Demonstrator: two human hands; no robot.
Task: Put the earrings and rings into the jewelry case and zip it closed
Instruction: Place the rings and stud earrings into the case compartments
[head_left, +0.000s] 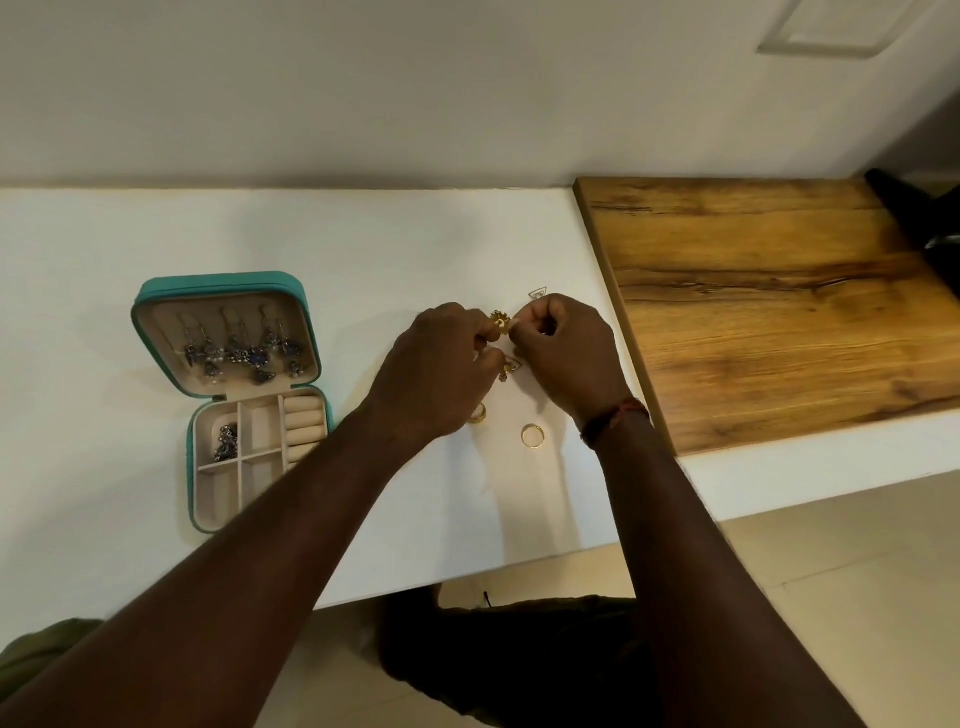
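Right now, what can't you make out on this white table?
Head view:
- Gold ring: partly hidden under the left hand.
- Gold flower-shaped earring: back covered by the pinching left hand and right hand.
- Dark earrings in the teal jewelry case: too small to count.
- Black object: cut off by the right edge.

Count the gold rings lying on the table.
2. The bare ring lies between the two wrists; the half-hidden ring peeks from under the left hand. Hands may cover more.

Warm even light, soft shadows, wide-angle edge bending.
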